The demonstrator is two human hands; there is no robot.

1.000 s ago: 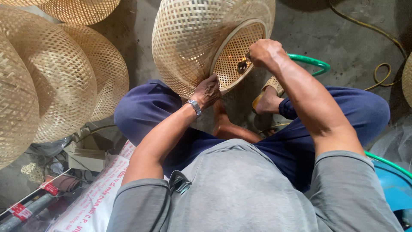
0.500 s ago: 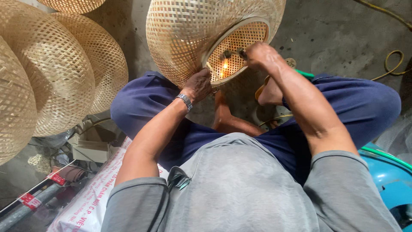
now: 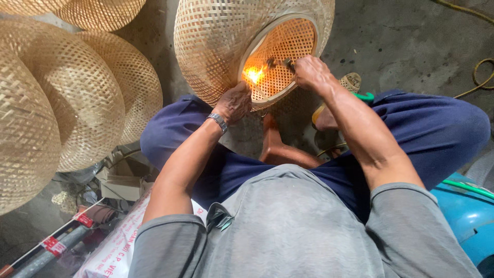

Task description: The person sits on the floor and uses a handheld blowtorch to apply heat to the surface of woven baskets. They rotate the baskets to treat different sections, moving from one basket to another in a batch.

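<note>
Seated person, head view looking down over grey shirt and blue trousers. Large woven bamboo basket (image 3: 221, 46), dome shaped, sat in the upper centre of the frame, tipped so its round open mouth faced the person, probably so the inside weave could be reached. Left hand (image 3: 234, 102) pressed against the lower rim of the mouth, fingers curled on the rim, likely steadying the basket; wristwatch (image 3: 218, 121) on that wrist. Right hand (image 3: 310, 72) was clenched round a small dark torch-like tool (image 3: 280, 63) at the upper right of the opening, pointed left into the basket. Small orange flame (image 3: 254, 75) burned inside the mouth at the tool's tip, just above the left hand, lighting the inner weave; looked like it was held close to singe loose fibres, a judgement only. Tool details too small to tell.

More woven domes (image 3: 87, 103) stacked at left and upper left of the frame, well apart from the hands. Bare concrete floor (image 3: 411, 46) upper right with a yellow cord (image 3: 476, 77) at the right edge. Blue drum (image 3: 468, 216) with green hose at lower right. Printed white sack (image 3: 116, 247) and a grey pipe (image 3: 46, 252) with red tape at lower left, beside clutter
</note>
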